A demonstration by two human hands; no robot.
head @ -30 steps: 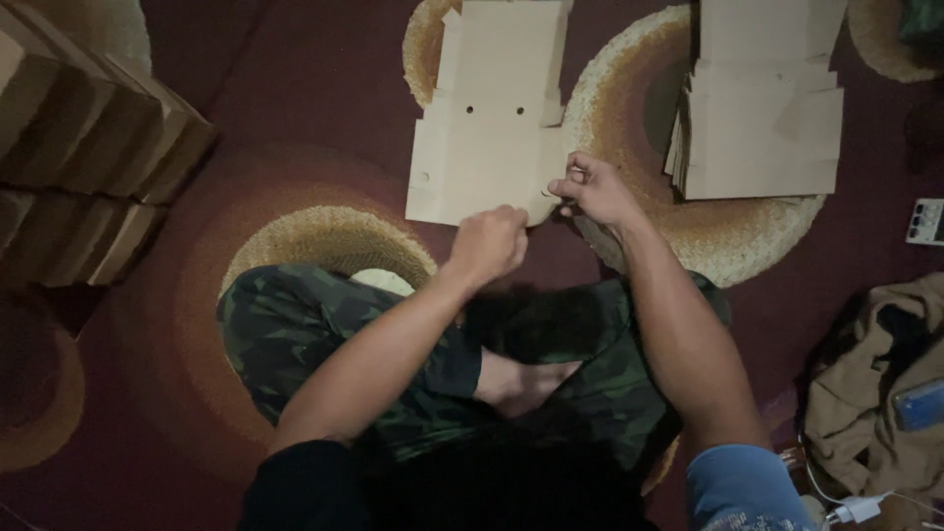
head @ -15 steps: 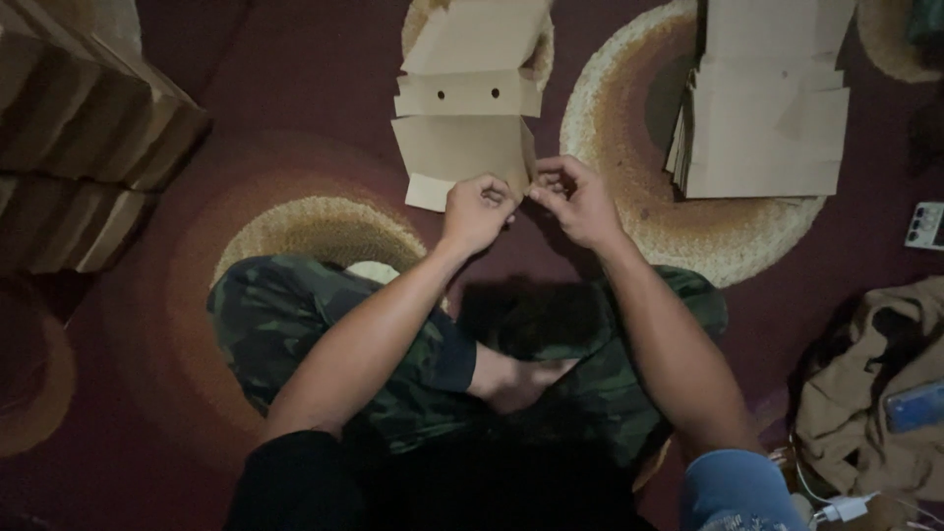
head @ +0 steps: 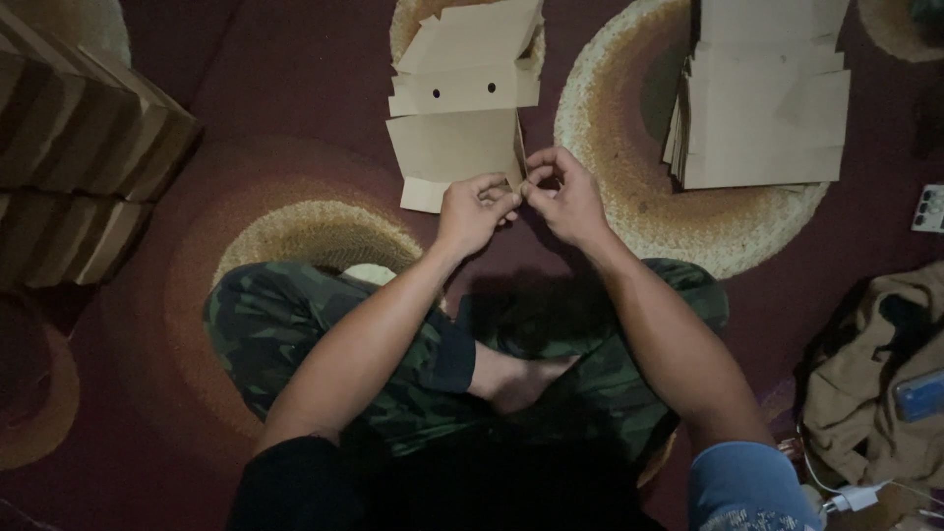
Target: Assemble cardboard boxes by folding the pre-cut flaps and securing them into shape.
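A flat die-cut cardboard box blank [head: 460, 118] with two small holes lies on the carpet in front of my crossed legs, partly folded up. My left hand [head: 474, 209] pinches the near right corner of its lower panel. My right hand [head: 560, 197] meets it there, fingers curled on the same corner flap. Both hands touch each other at the fingertips.
A stack of flat cardboard blanks [head: 762, 108] lies at the far right on the patterned carpet [head: 295, 98]. Folded boxes [head: 74, 167] are piled at the left. A beige bag [head: 885, 393] with a blue phone [head: 919, 395], a white charger [head: 851, 499] and a small remote [head: 928, 208] sit at the right.
The blank has been folded narrower and its panels raised. Both hands have come together at its near right corner, the left hand moving up toward the right hand.
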